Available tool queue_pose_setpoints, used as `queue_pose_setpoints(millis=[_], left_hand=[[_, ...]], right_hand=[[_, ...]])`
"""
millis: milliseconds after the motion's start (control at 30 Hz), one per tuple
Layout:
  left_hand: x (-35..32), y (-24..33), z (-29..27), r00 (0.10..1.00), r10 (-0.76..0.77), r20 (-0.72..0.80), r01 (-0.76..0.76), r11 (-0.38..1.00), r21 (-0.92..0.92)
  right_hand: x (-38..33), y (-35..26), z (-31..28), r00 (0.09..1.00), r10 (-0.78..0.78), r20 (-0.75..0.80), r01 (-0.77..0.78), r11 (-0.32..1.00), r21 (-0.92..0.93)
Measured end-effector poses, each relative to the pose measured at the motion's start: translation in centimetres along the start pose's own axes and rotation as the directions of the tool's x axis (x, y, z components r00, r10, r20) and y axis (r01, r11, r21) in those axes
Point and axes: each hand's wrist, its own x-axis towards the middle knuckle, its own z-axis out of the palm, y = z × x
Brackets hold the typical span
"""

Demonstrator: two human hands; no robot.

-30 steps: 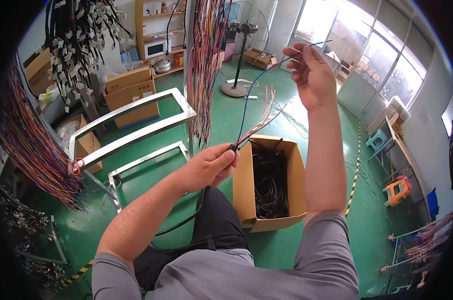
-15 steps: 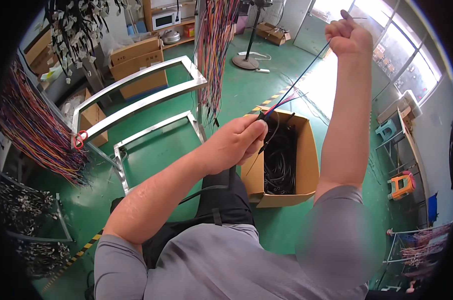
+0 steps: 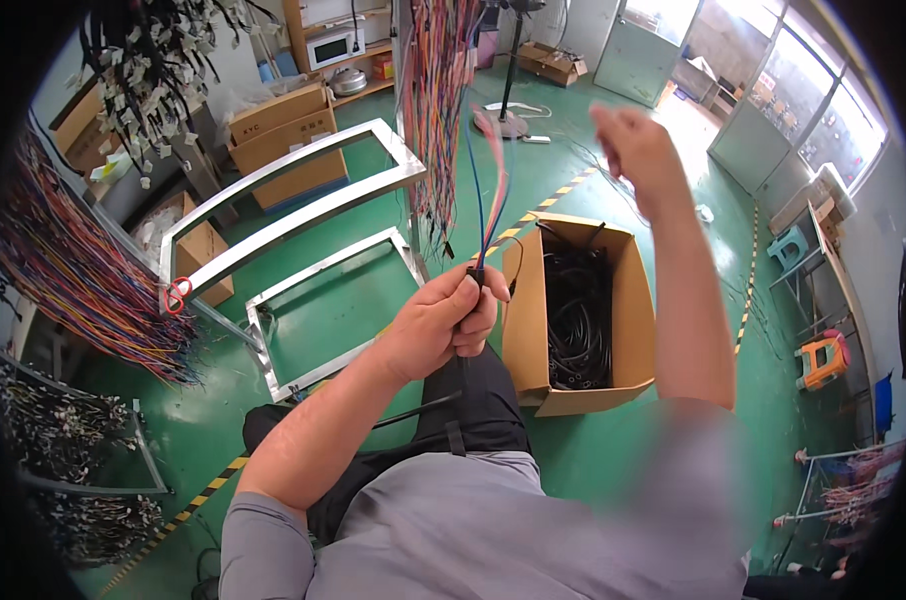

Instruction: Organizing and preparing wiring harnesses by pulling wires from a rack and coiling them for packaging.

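**Desk:** What has moved since the frame half a second earlier?

**Photographer:** Lower now, the right hand [image 3: 635,150] has come down from the top edge and hangs blurred above the box [image 3: 628,300]; the taut line it pulled from the left hand [image 3: 443,325] is gone. The cable's [image 3: 470,285] loose wires [image 3: 493,180] stand up from the left fist instead.

**Desk:** And the left grip?

**Photographer:** Clamped on the black cable, fingers wrapped round it just where the sheath ends. Blue, red and pink wires fan up from there, in front of the hanging bundle of coloured wires [image 3: 438,110]. The cable's black tail drops below the fist across the dark trousers.

**Desk:** The right grip?

**Photographer:** Cannot tell. Motion blur hides the fingers, and no wire shows in them.

**Desk:** Where is everything set?

**Photographer:** On a green floor [image 3: 373,300]. The open cardboard box, full of coiled black cables [image 3: 573,320], stands just right of the left hand, by the knee. A metal frame [image 3: 303,190] lies to the left, with more wire looms [image 3: 73,280] draped at the far left edge. Yellow-black tape [image 3: 548,205] runs past the box.
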Motion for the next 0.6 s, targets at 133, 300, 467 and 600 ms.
queue_pose_setpoints(millis=[133, 300, 467, 600], left_hand=[[-0.2, -0.2, -0.6, 1.0, -0.005, -0.018, 0.005, 1.0, -0.017], [-0.3, -1.1, -0.7, 0.999, -0.013, -0.041, 0.014, 1.0, 0.012], [0.1, -1.5, -0.3, 0.997, -0.014, -0.07, 0.02, 0.996, 0.082], [0.1, -1.7, -0.3, 0.998, -0.02, -0.06, 0.026, 0.995, 0.1]], right_hand=[[-3.7, 4.6, 4.2, 0.95, 0.22, 0.222, -0.291, 0.881, 0.373], [-3.3, 3.6, 7.1, 0.916, 0.221, 0.334, -0.359, 0.825, 0.437], [-3.4, 2.5, 7.7, 0.864, 0.212, 0.457, -0.421, 0.801, 0.426], [-4.8, 1.6, 7.9, 0.858, 0.2, 0.473, -0.448, 0.743, 0.498]])
